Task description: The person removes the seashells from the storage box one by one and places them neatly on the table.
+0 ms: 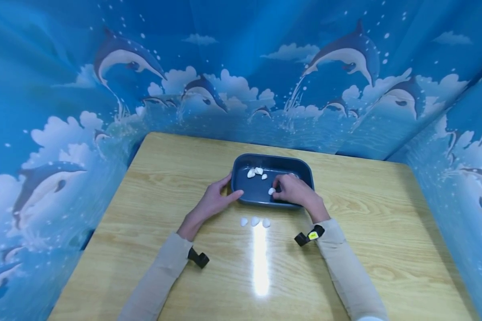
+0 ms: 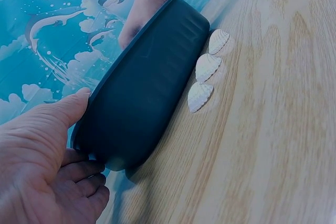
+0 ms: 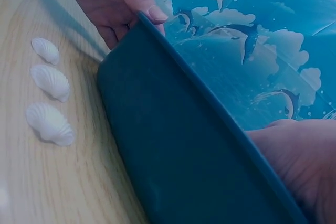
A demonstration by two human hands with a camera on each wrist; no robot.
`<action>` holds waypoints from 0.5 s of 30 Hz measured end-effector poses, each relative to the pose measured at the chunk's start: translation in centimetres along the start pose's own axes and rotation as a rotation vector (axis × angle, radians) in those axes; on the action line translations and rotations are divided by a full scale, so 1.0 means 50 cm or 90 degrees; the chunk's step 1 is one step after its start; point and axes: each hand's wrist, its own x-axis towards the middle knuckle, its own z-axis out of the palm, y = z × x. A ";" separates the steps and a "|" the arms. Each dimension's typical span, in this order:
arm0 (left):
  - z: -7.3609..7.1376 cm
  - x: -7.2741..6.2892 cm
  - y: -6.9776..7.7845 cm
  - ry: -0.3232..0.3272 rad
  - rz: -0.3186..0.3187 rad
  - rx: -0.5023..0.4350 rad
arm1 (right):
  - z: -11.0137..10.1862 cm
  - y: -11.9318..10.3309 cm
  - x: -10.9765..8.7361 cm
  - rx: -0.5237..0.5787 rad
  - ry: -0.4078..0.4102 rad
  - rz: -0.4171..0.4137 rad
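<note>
A dark blue rectangular basin [image 1: 273,204] stands on the wooden table. At its left end my left hand [image 1: 216,197] grips it, thumb at the rim and fingers curled against the outer wall [image 2: 142,87]. My right hand [image 1: 294,191] reaches over the front rim into the basin and pinches a white seashell [image 1: 271,191] between thumb and fingers low inside. Farther left in the basin lie several white shells [image 1: 251,173]. The wall hides the right fingertips in both wrist views.
Three ribbed white seashells [image 1: 255,221] lie in a row on the table [image 1: 176,178] in front of the basin, also seen beside its wall in the right wrist view [image 3: 50,82]. A dolphin-print curtain [image 1: 241,102] hangs behind and around the table.
</note>
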 end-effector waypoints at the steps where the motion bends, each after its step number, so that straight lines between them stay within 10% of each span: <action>1: 0.000 -0.001 0.001 0.000 -0.001 0.000 | -0.001 -0.001 -0.001 0.002 0.002 -0.003; 15: 0.000 0.000 0.000 -0.002 -0.001 0.000 | -0.034 -0.035 -0.043 0.054 0.035 -0.062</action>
